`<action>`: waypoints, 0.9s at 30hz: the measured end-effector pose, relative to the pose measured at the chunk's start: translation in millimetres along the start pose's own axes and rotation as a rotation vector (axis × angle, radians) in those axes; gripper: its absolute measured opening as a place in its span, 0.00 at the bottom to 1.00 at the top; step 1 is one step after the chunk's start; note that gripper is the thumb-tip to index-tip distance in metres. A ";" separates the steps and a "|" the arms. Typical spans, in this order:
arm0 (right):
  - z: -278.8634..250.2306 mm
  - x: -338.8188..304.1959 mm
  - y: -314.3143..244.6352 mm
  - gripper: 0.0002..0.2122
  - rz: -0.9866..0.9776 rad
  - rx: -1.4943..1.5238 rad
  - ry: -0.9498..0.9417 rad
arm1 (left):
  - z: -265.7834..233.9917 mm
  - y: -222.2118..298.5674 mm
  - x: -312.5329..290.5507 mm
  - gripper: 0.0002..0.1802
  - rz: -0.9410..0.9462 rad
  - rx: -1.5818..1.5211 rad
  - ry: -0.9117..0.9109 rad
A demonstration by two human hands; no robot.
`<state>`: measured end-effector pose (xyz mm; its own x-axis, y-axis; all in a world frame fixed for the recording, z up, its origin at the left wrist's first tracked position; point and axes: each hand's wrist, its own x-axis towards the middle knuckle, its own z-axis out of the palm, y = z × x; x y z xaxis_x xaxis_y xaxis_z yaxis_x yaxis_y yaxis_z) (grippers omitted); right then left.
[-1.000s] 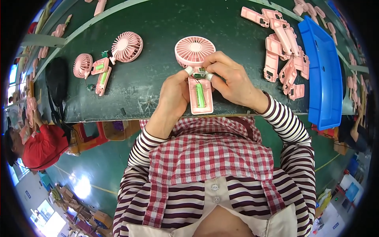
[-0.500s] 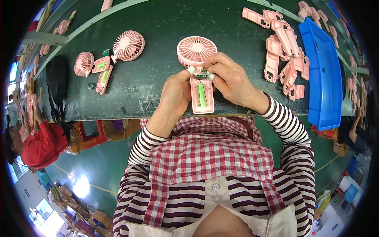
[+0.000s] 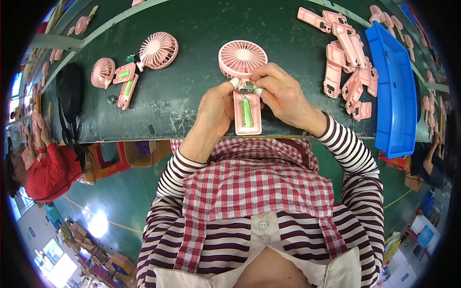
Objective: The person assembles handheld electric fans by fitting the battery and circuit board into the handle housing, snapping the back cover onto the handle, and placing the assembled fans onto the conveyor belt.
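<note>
A pink handheld fan [image 3: 243, 58] lies in front of me, grille up, its handle shell [image 3: 249, 130] open toward me. Inside the handle sits a green battery cell [image 3: 247, 114] with thin wires. A small circuit board [image 3: 248, 86] is at the neck, between the fan head and the handle. My left hand [image 3: 215, 109] is closed at the neck's left side, its white-covered thumb tip against the board's edge. From the right, my right hand [image 3: 284, 95] pinches at the board and the fan head's lower rim; its covered thumb hides part of the neck.
Two more opened fans with batteries, one with a round head [image 3: 158, 50], lie at left. A heap of pink handle shells [image 3: 353, 62] lies at right, beside a blue tray [image 3: 394, 96]. A black bag [image 3: 70, 98] is at the left edge. A person in red [image 3: 54, 170] sits at far left.
The fan appears slightly higher in the picture, along with the table and the things on it. Both hands stay at the fan's neck, with only small finger movement at the board.
</note>
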<state>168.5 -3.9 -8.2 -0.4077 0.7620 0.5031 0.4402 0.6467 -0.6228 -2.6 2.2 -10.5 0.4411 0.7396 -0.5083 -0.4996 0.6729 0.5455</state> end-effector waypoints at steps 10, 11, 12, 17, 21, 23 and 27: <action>-1.0 0.3 -2.9 0.06 -0.008 -0.014 -0.031 | -2.8 0.8 0.0 0.18 -0.021 0.018 -0.032; -1.2 0.4 -3.4 0.06 -0.022 -0.035 -0.042 | -2.2 0.3 0.0 0.18 -0.019 0.017 -0.031; -0.9 0.4 -3.5 0.06 -0.024 -0.034 -0.043 | -1.2 -0.2 0.1 0.17 -0.006 0.010 0.003; 0.7 0.7 -6.0 0.09 -0.071 -0.101 -0.082 | -4.2 -2.3 0.1 0.16 0.003 -0.014 0.057; 0.3 -0.1 -8.9 0.09 -0.083 -0.174 -0.118 | -4.2 -0.9 -1.3 0.16 -0.012 0.057 0.080; 1.0 0.5 -9.6 0.09 -0.113 -0.207 -0.118 | -5.2 -0.8 -1.0 0.17 -0.022 0.097 0.080; 1.8 0.6 -8.3 0.09 -0.123 -0.246 -0.153 | -12.8 -3.4 0.8 0.14 0.000 0.043 0.051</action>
<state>163.1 -8.8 -3.8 -0.5772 0.6760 0.4581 0.5528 0.7364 -0.3901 -10.2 0.3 -21.3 0.4018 0.7388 -0.5411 -0.4669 0.6736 0.5730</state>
